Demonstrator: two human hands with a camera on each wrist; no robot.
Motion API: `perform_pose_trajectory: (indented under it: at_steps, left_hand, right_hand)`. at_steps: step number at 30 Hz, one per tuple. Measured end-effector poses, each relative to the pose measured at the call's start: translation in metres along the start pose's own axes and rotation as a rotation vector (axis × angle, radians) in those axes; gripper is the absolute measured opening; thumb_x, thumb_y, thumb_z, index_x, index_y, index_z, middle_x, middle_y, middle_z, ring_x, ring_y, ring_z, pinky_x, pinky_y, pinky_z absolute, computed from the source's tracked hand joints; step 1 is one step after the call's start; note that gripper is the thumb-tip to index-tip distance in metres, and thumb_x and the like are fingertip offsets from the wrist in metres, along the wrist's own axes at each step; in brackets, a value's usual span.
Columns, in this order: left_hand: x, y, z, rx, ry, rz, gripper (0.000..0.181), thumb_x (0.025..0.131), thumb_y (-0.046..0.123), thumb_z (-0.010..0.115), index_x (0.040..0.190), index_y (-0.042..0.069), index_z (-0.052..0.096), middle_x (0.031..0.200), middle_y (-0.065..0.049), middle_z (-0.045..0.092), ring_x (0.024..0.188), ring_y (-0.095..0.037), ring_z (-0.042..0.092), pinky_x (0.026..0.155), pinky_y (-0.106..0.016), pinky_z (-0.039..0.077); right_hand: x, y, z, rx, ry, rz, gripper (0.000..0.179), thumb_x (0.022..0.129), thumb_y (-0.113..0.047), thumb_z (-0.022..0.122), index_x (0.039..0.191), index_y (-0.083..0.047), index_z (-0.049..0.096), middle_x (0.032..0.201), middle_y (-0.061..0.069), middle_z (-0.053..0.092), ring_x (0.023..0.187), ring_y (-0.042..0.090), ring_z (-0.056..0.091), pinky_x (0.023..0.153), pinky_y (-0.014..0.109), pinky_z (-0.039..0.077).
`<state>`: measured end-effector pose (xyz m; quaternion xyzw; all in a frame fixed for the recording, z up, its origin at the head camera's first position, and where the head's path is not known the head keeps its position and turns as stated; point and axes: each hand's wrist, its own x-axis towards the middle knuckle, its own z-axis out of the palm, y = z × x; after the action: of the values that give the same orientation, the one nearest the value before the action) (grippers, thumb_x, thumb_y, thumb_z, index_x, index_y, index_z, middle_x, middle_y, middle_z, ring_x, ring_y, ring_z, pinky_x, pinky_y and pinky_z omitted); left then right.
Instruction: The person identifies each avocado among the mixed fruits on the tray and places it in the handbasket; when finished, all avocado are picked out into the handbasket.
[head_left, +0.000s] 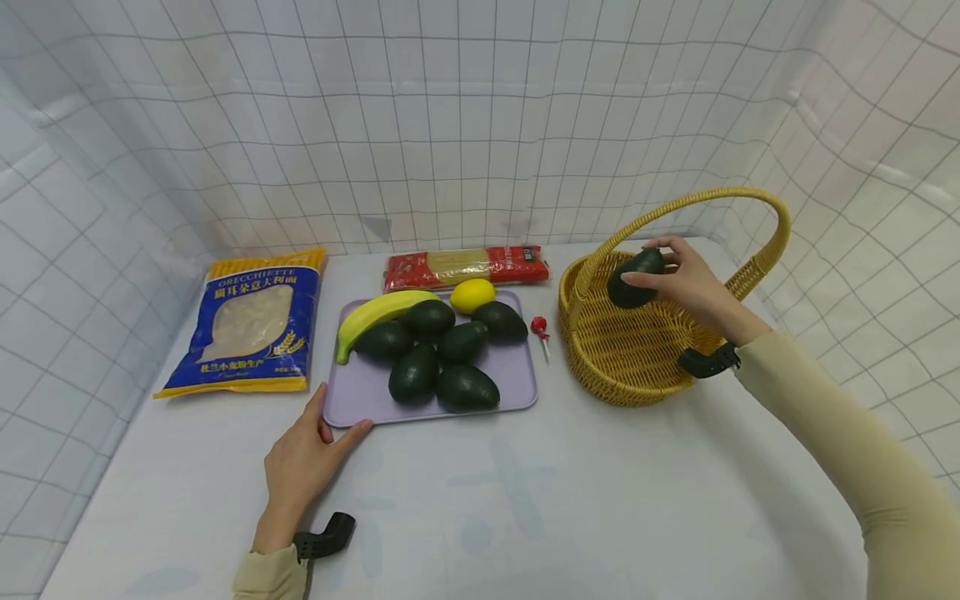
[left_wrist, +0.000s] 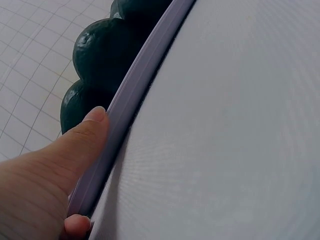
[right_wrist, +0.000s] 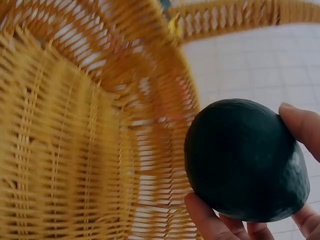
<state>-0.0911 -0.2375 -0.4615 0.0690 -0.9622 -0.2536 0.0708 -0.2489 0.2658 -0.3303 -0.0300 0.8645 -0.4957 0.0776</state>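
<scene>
Over the wicker basket (head_left: 630, 354) at the right, my right hand (head_left: 693, 283) holds a dark green avocado (head_left: 636, 279) between thumb and fingers. In the right wrist view this avocado (right_wrist: 245, 160) overlaps the basket's rim, and the woven floor shows bare. My left hand (head_left: 303, 458) rests at the near left corner of a lilac tray (head_left: 360, 392), thumb and fingers spread along its two edges. The left wrist view shows the thumb (left_wrist: 92, 127) against the tray's rim. Several avocados (head_left: 414, 373), a banana (head_left: 378, 317) and a lemon (head_left: 472, 295) lie on the tray.
A blue and yellow bag of orecchiette (head_left: 255, 325) lies left of the tray. Behind the tray is a red pack of long pasta (head_left: 465, 267). A red lollipop (head_left: 539, 327) lies between tray and basket. The basket's tall handle (head_left: 697, 198) arches over its opening.
</scene>
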Motion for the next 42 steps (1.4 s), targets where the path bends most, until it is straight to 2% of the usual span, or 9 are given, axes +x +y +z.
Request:
perform_pose_trajectory:
  at_steps: [9, 14, 19, 28, 33, 35, 42]
  left_hand:
    - [0.001, 0.000, 0.001, 0.002, 0.016, 0.010, 0.091, 0.079, 0.062, 0.065, 0.142, 0.002, 0.039, 0.069, 0.000, 0.046, 0.054, -0.015, 0.038, 0.048, -0.030, 0.025]
    - [0.002, -0.001, 0.003, 0.001, 0.022, 0.018, 0.091, 0.079, 0.063, 0.064, 0.142, 0.002, 0.039, 0.069, 0.000, 0.046, 0.054, -0.015, 0.037, 0.048, -0.030, 0.025]
    - [0.002, -0.002, 0.003, 0.004, 0.024, 0.019, 0.091, 0.079, 0.063, 0.064, 0.142, 0.003, 0.040, 0.068, 0.000, 0.046, 0.053, -0.015, 0.038, 0.047, -0.031, 0.025]
    - [0.000, -0.002, 0.003, 0.001, 0.031, 0.019, 0.091, 0.078, 0.062, 0.065, 0.142, 0.002, 0.040, 0.068, 0.000, 0.046, 0.053, -0.015, 0.038, 0.047, -0.030, 0.026]
    - [-0.001, -0.001, 0.002, 0.000, 0.032, 0.018, 0.091, 0.078, 0.062, 0.065, 0.142, 0.003, 0.040, 0.068, 0.000, 0.046, 0.053, -0.015, 0.038, 0.047, -0.031, 0.026]
    - [-0.001, 0.000, 0.001, 0.000, 0.030, 0.017, 0.090, 0.079, 0.062, 0.065, 0.142, 0.002, 0.040, 0.068, 0.000, 0.046, 0.053, -0.015, 0.038, 0.047, -0.031, 0.026]
    - [-0.002, 0.003, -0.003, -0.011, 0.007, 0.005, 0.091, 0.080, 0.062, 0.064, 0.143, 0.002, 0.038, 0.069, -0.001, 0.046, 0.054, -0.015, 0.038, 0.048, -0.031, 0.026]
  right_hand:
    - [0.032, 0.013, 0.010, 0.022, -0.095, 0.044, 0.073, 0.084, -0.033, 0.073, 0.136, -0.005, 0.029, 0.127, 0.023, 0.037, 0.097, 0.029, 0.057, 0.081, 0.045, 0.048]
    - [0.041, 0.022, 0.016, 0.016, -0.138, 0.079, 0.074, 0.085, -0.029, 0.072, 0.136, 0.000, 0.026, 0.128, 0.024, 0.035, 0.103, 0.032, 0.054, 0.084, 0.046, 0.048]
    - [0.050, 0.031, 0.025, 0.006, -0.155, 0.100, 0.072, 0.085, -0.027, 0.073, 0.135, 0.000, 0.029, 0.125, 0.024, 0.038, 0.102, 0.034, 0.055, 0.080, 0.042, 0.050]
    - [0.057, 0.036, 0.038, 0.012, -0.181, 0.113, 0.073, 0.085, -0.026, 0.073, 0.137, 0.001, 0.029, 0.126, 0.025, 0.037, 0.106, 0.035, 0.053, 0.080, 0.040, 0.051]
    - [0.057, 0.036, 0.039, 0.004, -0.183, 0.125, 0.075, 0.086, -0.027, 0.071, 0.141, 0.002, 0.027, 0.135, 0.029, 0.031, 0.107, 0.036, 0.052, 0.082, 0.043, 0.049]
    - [0.057, 0.035, 0.039, -0.013, -0.177, 0.122, 0.079, 0.087, -0.029, 0.071, 0.143, 0.002, 0.026, 0.138, 0.030, 0.028, 0.105, 0.035, 0.052, 0.082, 0.044, 0.049]
    - [0.058, 0.035, 0.037, -0.033, -0.139, 0.133, 0.083, 0.084, -0.038, 0.072, 0.142, 0.003, 0.030, 0.132, 0.025, 0.036, 0.087, 0.023, 0.056, 0.078, 0.042, 0.050]
